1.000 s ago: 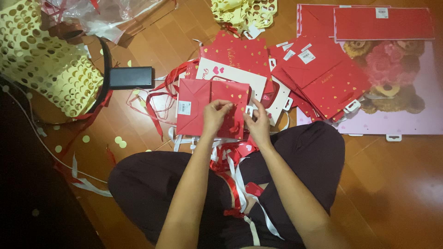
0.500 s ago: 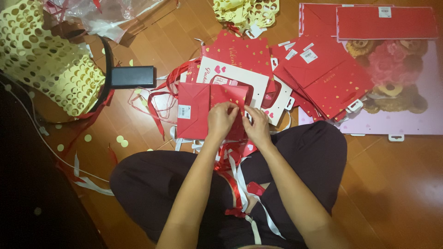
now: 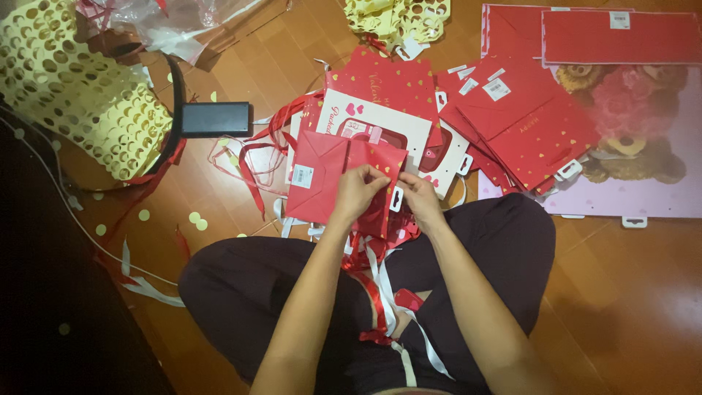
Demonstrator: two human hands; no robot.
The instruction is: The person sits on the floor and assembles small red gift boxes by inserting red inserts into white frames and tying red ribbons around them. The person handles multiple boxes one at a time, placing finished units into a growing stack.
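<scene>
Hands shifted slightly, left hand [image 3: 356,193], right hand [image 3: 420,199], one red envelope [image 3: 322,178]

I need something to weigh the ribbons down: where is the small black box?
In the head view the black box lies on the wooden floor at upper left, between the yellow perforated paper and the red ribbons.

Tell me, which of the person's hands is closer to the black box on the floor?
Left. The left hand grips the red paper bag, on the side toward the black box. The right hand holds the bag's other edge, farther from the box.
</scene>
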